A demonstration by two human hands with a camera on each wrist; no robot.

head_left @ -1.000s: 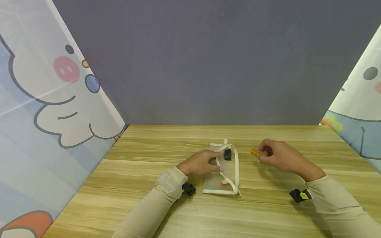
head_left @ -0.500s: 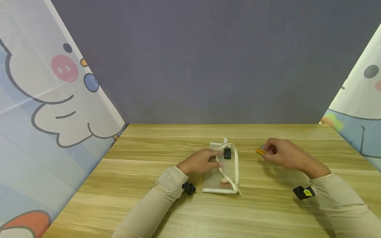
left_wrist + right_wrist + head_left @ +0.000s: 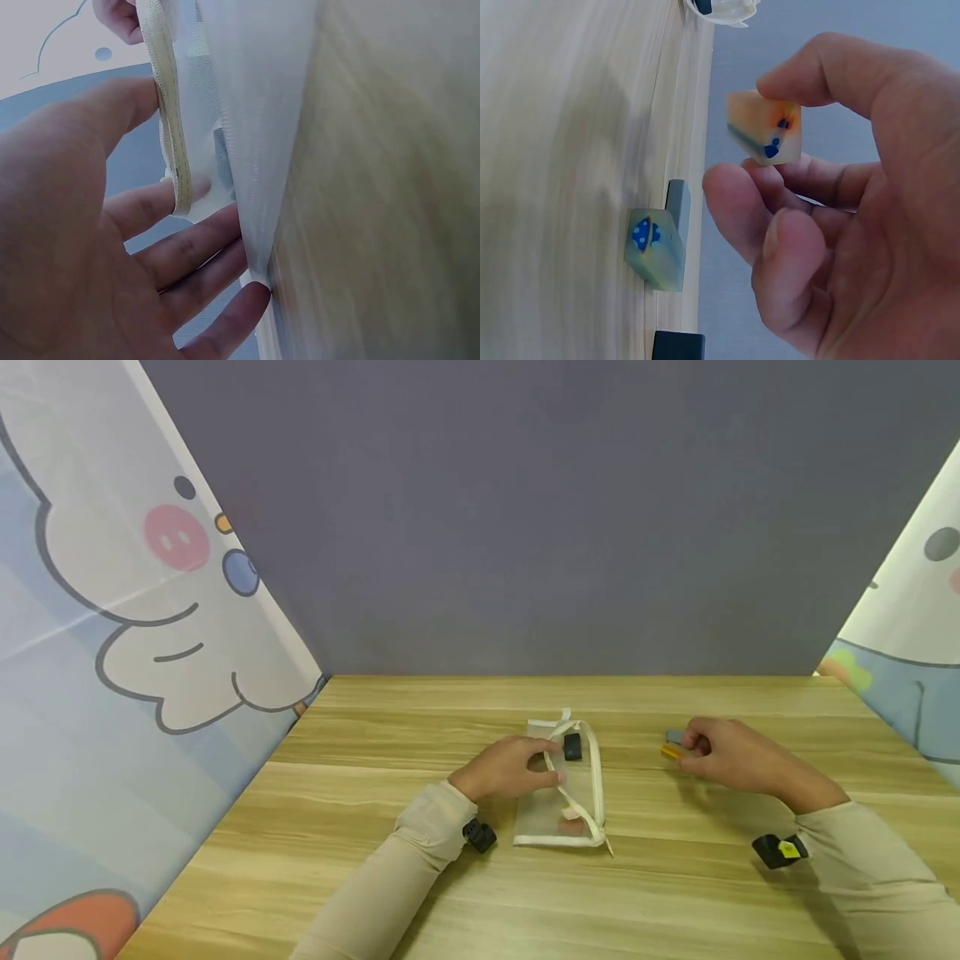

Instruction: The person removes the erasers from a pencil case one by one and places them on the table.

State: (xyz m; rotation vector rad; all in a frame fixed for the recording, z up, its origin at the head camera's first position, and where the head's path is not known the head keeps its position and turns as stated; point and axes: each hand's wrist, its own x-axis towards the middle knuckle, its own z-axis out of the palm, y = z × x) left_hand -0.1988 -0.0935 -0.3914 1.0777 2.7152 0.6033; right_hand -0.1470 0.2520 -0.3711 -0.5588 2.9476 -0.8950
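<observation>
A white mesh zip pouch [image 3: 536,818] lies on the table with its zipped mouth gaping. My left hand [image 3: 508,768] rests at that mouth. In the left wrist view, its spread fingers and thumb touch the zipper edge [image 3: 172,127] and the mesh. A small black object [image 3: 572,747] and a reddish piece [image 3: 572,825] show at the pouch. My right hand [image 3: 738,756] pinches a small orange-and-white block [image 3: 761,124] with blue marks, above the table. Under that hand, in the right wrist view, lies a pale green block [image 3: 656,251] with a blue pattern beside a grey bar [image 3: 678,199].
A black block [image 3: 679,346] is near the green one, cut off by the right wrist view's lower edge. The wooden table [image 3: 360,827] meets a dark grey panel [image 3: 517,527] at the back. Cartoon-printed cloths [image 3: 82,693] hang at the sides.
My right hand has shifted right, away from the pouch, carrying the orange block. A grey piece it covered now shows on the table. The left hand and pouch look nearly unchanged.
</observation>
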